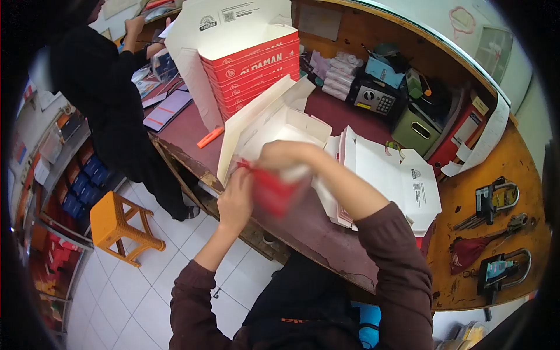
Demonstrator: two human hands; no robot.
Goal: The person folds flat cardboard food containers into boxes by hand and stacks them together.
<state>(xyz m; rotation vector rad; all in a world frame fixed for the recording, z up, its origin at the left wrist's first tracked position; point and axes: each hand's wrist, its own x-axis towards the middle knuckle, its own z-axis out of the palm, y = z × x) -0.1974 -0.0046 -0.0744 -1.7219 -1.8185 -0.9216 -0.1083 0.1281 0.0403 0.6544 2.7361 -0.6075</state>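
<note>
Hand, left: pinches red piece at one corner.
Red piece: blurred, just right of that hand; long axis unreadable.
Hand, right: curled close above, grip unclear.
Open carton: just beyond both.

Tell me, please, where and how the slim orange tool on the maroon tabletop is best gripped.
Probably pinch the slim orange tool across its narrow middle from above: it lies flat, one end near the stacked red cardboard boxes.

Red piece blurred (its outline unclear).
</note>
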